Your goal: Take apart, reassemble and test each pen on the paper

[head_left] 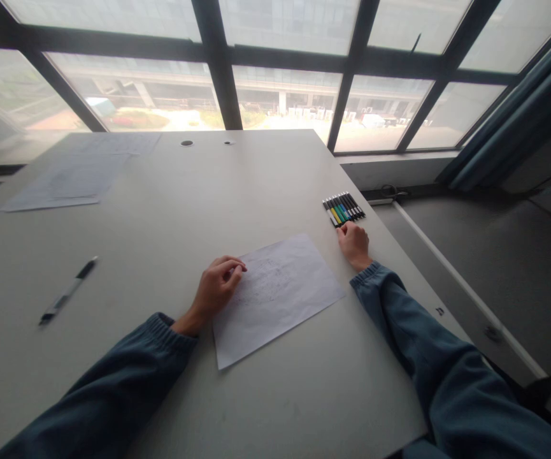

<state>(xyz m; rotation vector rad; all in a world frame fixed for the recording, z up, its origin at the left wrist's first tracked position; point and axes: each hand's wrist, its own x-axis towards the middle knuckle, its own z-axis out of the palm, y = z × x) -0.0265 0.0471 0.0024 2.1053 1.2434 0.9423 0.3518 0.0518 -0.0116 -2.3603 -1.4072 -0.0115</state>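
A white sheet of paper (299,306) with a faint sketch of dark lines lies at a slant on the table. My left hand (218,284) rests over its left edge, fingers loosely bent and nothing held in them. My right hand (354,245) is beyond the sheet's right corner, at the near end of a row of markers (343,207). Its fingers are curled in against the marker ends, so whatever they hold is hidden. The several markers lie side by side, with black ends and white, yellow, green and blue bands.
A single marker (68,291) lies apart on the left of the white table (275,408). Papers (74,175) are spread at the far left. Two round holes are near the back edge, before large windows (285,95). The table's right edge runs beside my right arm.
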